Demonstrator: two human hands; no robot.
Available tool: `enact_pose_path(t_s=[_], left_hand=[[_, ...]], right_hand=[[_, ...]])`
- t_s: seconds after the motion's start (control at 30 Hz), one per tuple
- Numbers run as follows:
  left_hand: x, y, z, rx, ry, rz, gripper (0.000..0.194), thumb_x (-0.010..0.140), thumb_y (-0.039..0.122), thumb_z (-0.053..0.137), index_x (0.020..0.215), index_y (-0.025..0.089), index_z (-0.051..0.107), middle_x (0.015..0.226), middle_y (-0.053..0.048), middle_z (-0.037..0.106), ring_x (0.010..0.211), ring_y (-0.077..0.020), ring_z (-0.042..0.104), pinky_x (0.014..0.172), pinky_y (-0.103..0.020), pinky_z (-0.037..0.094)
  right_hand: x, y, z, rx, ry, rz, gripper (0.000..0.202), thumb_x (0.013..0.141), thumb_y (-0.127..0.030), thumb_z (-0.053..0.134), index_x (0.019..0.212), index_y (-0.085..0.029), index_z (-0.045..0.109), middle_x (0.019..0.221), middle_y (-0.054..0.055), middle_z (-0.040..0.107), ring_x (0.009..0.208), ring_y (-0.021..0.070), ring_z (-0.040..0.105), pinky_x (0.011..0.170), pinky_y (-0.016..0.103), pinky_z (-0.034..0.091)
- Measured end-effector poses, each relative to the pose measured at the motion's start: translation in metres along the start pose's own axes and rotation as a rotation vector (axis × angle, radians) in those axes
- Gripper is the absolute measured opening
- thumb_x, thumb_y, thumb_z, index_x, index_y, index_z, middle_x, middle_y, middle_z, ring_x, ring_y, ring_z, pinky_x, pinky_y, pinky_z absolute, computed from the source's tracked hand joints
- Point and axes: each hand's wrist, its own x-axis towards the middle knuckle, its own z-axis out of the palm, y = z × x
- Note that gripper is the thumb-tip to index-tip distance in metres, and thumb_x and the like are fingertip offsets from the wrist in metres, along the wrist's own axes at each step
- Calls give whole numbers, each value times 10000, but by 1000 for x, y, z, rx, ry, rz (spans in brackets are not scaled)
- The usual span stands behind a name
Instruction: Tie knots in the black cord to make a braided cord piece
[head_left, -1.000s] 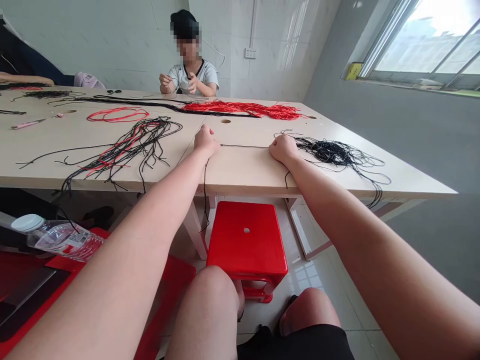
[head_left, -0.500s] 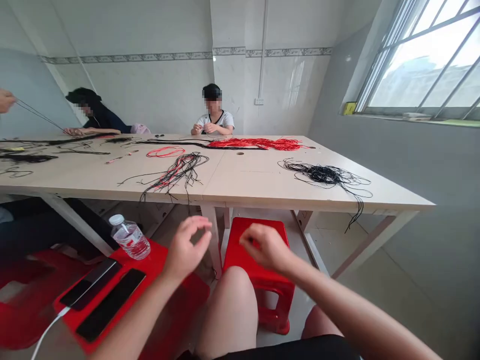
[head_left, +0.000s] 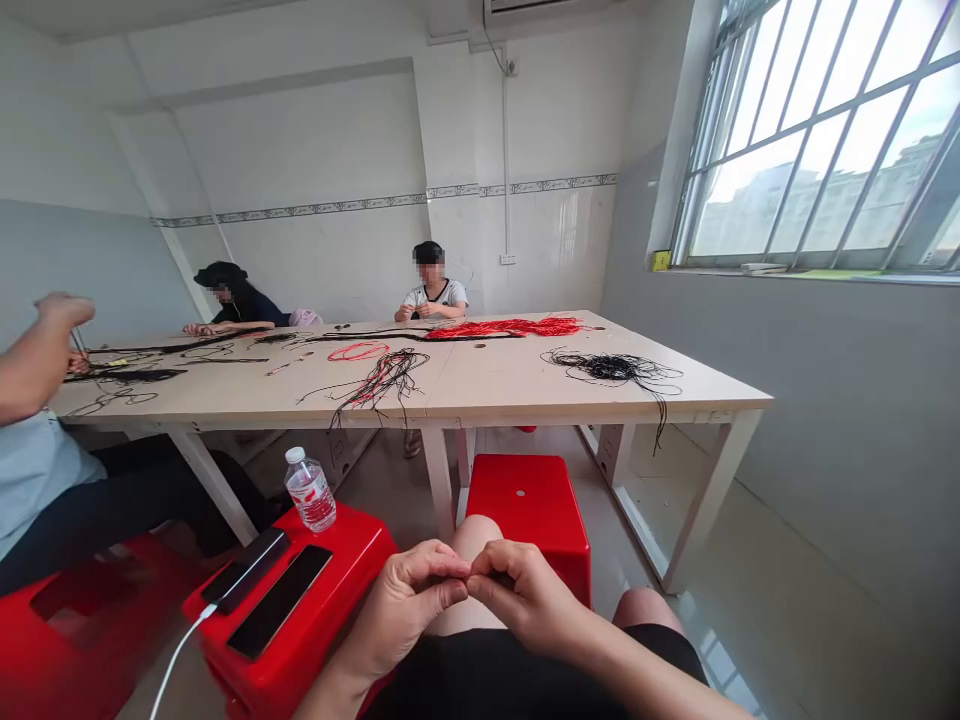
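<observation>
On the L, a phone (head_left: 281, 602) is laid on a red stool (head_left: 354, 560), w/ a water btl (head_left: 310, 492) stood just behind. Black/red cord bundle (head_left: 382, 378) is spread nr the table (head_left: 491, 388) edge. L hand (head_left: 405, 603) + R hand (head_left: 523, 592) are held tip to tip over the lap (head_left: 450, 678), both pinched; can't be told if anything's gripped. Black cord tangle (head_left: 611, 367) is piled tableside R.

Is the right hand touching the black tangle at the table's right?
Apart: in the head view, the red stool and table edge show between the right hand and the black tangle.
</observation>
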Motion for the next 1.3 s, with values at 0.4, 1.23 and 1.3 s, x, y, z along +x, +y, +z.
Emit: enact_pose_path(t_s=[0.4, 1.23, 1.3], left_hand=[[2, -33, 23, 341, 234, 61, 159, 744, 237, 653, 873, 220, 743, 800, -60, 691, 746, -171, 651, 698, -244, 521], [12, -32, 69, -496, 457, -258, 232, 589, 134, 741, 742, 165, 569, 627, 46, 604, 563, -74, 585, 553, -197, 511], [14, -30, 72, -529, 466, -295, 245, 573, 136, 739, 732, 167, 557, 619, 49, 594, 540, -82, 583, 509, -201, 492]], right_hand=[[-6, 36, 9, 2, 85, 225, 227, 825, -302, 530, 638, -174, 545, 590, -7, 524, 552, 116, 447, 521, 241, 345], [-24, 37, 23, 786, 501, 457, 139, 724, -273, 669, 643, -189, 595, 587, -48, 547, 529, 79, 467, 560, 236, 403], [-23, 39, 24, 829, 493, 452, 160, 746, -290, 657, 648, -188, 581, 589, -48, 545, 520, 81, 486, 553, 238, 411]])
